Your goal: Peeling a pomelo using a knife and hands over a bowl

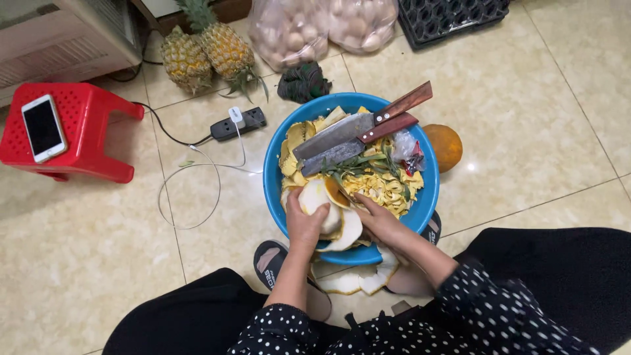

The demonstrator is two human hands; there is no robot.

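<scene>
The person wears a black top with white polka dots, sleeves pushed up the forearms, black trousers and dark sandals.

Basin sits on the floor just ahead of the person's feet. Two cleavers lie in it on top of the peel scraps. Left hand and right hand meet at the basin's near edge on a peel piece. Round fruit touches the basin's right side. Power strip lies left of it, stool further left with a phone on top. Pineapples and egg bags lie behind.
</scene>
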